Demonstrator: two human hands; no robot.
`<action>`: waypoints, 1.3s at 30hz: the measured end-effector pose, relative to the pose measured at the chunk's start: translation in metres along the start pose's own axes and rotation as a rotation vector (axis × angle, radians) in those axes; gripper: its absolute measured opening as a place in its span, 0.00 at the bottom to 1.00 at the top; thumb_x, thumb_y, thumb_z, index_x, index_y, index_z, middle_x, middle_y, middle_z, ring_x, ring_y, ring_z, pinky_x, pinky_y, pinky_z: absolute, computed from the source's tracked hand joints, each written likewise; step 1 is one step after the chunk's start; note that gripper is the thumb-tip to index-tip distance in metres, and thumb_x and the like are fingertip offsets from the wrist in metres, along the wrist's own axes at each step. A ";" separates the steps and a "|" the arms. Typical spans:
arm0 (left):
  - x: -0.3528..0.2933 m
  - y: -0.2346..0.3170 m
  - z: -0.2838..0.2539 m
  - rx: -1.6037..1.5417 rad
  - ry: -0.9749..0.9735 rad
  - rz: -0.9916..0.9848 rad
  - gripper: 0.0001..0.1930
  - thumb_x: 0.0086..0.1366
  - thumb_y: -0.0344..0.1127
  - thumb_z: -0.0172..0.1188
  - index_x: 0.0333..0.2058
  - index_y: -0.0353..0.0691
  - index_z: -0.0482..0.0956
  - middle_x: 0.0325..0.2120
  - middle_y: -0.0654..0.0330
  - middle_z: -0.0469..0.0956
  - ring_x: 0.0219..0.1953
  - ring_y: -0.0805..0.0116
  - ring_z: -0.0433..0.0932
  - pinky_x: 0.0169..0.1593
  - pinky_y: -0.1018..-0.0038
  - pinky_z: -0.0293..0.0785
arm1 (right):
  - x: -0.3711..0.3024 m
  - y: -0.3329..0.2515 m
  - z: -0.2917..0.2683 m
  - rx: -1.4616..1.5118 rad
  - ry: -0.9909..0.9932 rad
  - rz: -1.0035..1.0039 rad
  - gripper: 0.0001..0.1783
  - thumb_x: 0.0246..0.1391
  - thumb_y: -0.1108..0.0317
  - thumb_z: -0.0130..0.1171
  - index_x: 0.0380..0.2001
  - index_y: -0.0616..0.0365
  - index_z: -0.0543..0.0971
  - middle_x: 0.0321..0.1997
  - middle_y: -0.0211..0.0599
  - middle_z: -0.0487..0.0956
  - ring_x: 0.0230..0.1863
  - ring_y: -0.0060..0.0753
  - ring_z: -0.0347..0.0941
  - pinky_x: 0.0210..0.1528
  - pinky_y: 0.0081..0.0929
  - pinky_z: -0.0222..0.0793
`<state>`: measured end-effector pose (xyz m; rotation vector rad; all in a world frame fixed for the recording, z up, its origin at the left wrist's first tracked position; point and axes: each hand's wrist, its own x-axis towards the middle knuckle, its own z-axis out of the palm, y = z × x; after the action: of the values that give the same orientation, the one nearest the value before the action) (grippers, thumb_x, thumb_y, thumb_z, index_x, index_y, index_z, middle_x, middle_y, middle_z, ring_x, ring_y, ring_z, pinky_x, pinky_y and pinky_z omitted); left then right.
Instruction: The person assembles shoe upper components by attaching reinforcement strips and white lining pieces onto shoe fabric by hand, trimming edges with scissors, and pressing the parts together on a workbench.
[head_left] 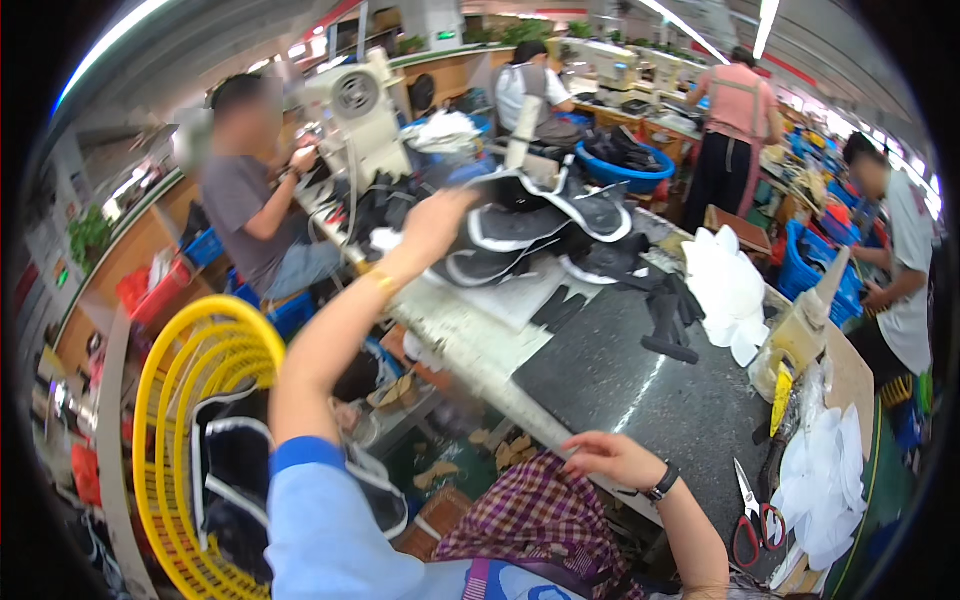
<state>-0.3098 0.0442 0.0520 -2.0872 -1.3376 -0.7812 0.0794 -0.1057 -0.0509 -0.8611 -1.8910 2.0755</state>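
My left hand [436, 228] reaches across the worktable to a heap of black fabric pieces with white edging [545, 212], which look like shoe uppers. Its fingertips are blurred by motion at the heap's left edge, and whether they grip a piece cannot be made out. Over the near table edge hangs my right hand [612, 458], fingers loosely bent and apart, holding nothing. Beside the heap lie narrow black strips [672, 318] on the dark speckled tabletop [590, 370]. Red-handled scissors [752, 518] rest right of my right forearm.
A yellow plastic basket [165, 440] at my left holds more white-edged black pieces. White cut pieces [722, 285] lie on the table's right part, with another white stack [822, 470] nearer. A co-worker [245, 190] sits at the far left; others work beyond, near a blue basin [625, 172].
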 end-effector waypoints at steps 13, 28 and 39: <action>0.121 0.127 -0.028 -0.120 0.378 0.343 0.18 0.45 0.19 0.54 0.37 0.41 0.79 0.29 0.57 0.77 0.30 0.59 0.77 0.33 0.70 0.74 | -0.090 0.001 -0.061 0.405 0.375 -0.164 0.42 0.51 0.46 0.55 0.63 0.54 0.53 0.59 0.48 0.65 0.55 0.41 0.67 0.54 0.39 0.65; -0.083 0.345 0.058 -0.811 -0.026 0.724 0.14 0.48 0.36 0.58 0.34 0.37 0.77 0.32 0.59 0.75 0.31 0.67 0.75 0.33 0.75 0.70 | -0.184 -0.008 -0.114 -0.167 1.319 -0.106 0.24 0.60 0.58 0.47 0.57 0.55 0.65 0.55 0.36 0.71 0.53 0.30 0.68 0.54 0.35 0.64; -0.021 0.149 0.185 -0.053 -0.493 0.005 0.06 0.52 0.30 0.58 0.21 0.33 0.76 0.27 0.46 0.74 0.33 0.51 0.76 0.35 0.61 0.74 | -0.036 0.013 -0.053 -1.430 0.580 -0.035 0.38 0.46 0.40 0.54 0.59 0.41 0.63 0.66 0.51 0.52 0.64 0.61 0.49 0.59 0.57 0.50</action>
<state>-0.1460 0.1070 -0.1091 -2.4232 -1.5684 -0.3043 0.1404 -0.0822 -0.0539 -1.3566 -2.6910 0.0358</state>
